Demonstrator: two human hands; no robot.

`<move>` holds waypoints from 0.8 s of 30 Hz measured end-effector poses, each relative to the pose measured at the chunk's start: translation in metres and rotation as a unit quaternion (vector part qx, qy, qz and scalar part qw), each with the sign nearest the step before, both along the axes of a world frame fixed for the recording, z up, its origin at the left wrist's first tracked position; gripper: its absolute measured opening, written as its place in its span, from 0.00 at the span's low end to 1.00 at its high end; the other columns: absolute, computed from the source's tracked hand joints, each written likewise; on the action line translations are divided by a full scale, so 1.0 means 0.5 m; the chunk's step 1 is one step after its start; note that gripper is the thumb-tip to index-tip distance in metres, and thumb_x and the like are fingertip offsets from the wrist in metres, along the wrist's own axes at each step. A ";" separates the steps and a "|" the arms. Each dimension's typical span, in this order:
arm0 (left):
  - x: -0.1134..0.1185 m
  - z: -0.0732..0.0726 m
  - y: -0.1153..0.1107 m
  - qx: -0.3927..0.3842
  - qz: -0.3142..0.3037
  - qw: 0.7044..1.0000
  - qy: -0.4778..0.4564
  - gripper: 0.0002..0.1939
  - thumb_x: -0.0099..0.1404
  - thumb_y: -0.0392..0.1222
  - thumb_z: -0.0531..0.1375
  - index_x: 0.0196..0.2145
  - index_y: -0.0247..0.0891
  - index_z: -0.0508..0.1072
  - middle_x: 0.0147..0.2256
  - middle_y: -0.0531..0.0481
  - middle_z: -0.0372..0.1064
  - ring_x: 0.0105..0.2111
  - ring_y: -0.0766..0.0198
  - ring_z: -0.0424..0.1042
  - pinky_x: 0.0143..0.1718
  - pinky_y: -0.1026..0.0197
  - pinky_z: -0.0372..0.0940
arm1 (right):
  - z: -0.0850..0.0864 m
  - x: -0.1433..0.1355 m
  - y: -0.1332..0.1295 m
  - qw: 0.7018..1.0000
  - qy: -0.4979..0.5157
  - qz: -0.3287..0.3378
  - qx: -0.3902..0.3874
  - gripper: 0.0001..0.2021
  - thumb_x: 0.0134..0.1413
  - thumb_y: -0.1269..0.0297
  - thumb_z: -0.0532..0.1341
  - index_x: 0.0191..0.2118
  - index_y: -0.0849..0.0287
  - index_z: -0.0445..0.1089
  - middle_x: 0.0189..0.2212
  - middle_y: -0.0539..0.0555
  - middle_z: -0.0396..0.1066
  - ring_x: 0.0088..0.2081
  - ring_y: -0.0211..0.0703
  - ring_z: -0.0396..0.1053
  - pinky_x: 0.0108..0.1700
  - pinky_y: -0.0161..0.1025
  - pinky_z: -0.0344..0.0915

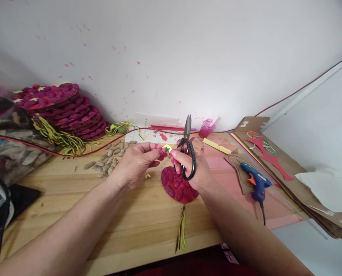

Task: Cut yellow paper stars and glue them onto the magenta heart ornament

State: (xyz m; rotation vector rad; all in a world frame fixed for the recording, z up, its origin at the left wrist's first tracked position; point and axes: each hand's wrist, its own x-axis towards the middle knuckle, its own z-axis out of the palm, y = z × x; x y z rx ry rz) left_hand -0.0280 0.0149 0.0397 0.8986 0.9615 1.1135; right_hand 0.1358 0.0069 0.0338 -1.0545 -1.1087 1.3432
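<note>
My left hand [142, 159] pinches a small yellow paper piece [167, 147] with a bit of green on it. The fingertips of my right hand [195, 168] meet the same piece from the other side. Black-handled scissors [187, 147] hang on my right hand, blades pointing up and away. Pink stains mark the fingertips of both hands. Below them lies a round red disc [178, 188] covered with magenta lumps, partly hidden by my right hand. A yellow-green tassel [182, 232] trails from its near edge. Small yellow scraps [147, 176] rest left of the disc.
Stacked magenta discs [70, 109] with tassels stand at the back left, near loose peanuts [109, 159]. At right are a blue glue gun [255, 180], a yellow strip [217, 146] and cardboard [291, 191]. A pink cup [207, 127] stands by the wall. A red cable [101, 147] crosses the table.
</note>
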 end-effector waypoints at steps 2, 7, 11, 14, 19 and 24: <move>0.001 0.001 -0.001 -0.007 0.002 1.000 -0.004 0.13 0.46 0.45 0.74 0.26 0.36 0.79 0.27 0.50 0.75 0.28 0.69 0.70 0.30 0.66 0.61 | -0.002 0.000 0.001 1.000 -0.001 -0.003 0.001 0.09 0.44 0.64 0.70 0.29 0.60 0.70 0.20 0.46 0.69 0.15 0.30 0.62 0.16 0.31 0.52; 0.003 0.002 -0.002 -0.019 0.001 1.000 -0.024 0.14 0.45 0.44 0.75 0.26 0.35 0.79 0.26 0.51 0.74 0.28 0.70 0.69 0.30 0.67 0.61 | -0.006 -0.002 0.002 1.000 0.010 -0.002 0.010 0.09 0.45 0.63 0.70 0.29 0.59 0.70 0.19 0.45 0.68 0.15 0.30 0.62 0.16 0.30 0.53; 0.003 0.000 -0.002 -0.026 -0.003 0.999 -0.034 0.14 0.44 0.45 0.75 0.26 0.35 0.79 0.27 0.51 0.74 0.28 0.70 0.70 0.29 0.68 0.61 | -0.006 -0.004 0.000 1.000 0.013 -0.005 0.014 0.10 0.46 0.62 0.70 0.28 0.60 0.70 0.19 0.46 0.68 0.15 0.30 0.61 0.17 0.30 0.52; 0.003 -0.001 -0.001 -0.033 -0.003 0.999 -0.043 0.15 0.43 0.45 0.75 0.26 0.34 0.79 0.26 0.51 0.74 0.28 0.70 0.70 0.29 0.67 0.61 | -0.008 -0.005 0.001 1.000 0.011 -0.006 0.016 0.10 0.47 0.61 0.70 0.29 0.60 0.70 0.19 0.46 0.68 0.15 0.30 0.61 0.17 0.30 0.52; 0.009 -0.001 0.001 -0.033 0.003 0.998 -0.044 0.14 0.43 0.44 0.75 0.26 0.34 0.79 0.27 0.50 0.74 0.28 0.69 0.70 0.30 0.66 0.61 | -0.012 -0.007 0.001 1.000 0.007 0.008 0.029 0.09 0.48 0.61 0.69 0.30 0.59 0.69 0.19 0.45 0.67 0.16 0.30 0.61 0.17 0.30 0.53; 0.008 -0.002 0.001 -0.007 0.015 1.000 -0.024 0.13 0.45 0.44 0.74 0.25 0.35 0.78 0.26 0.50 0.74 0.27 0.69 0.69 0.31 0.65 0.61 | -0.002 -0.006 0.001 1.000 -0.016 0.001 0.018 0.11 0.47 0.60 0.69 0.29 0.59 0.69 0.18 0.45 0.66 0.15 0.31 0.61 0.16 0.29 0.52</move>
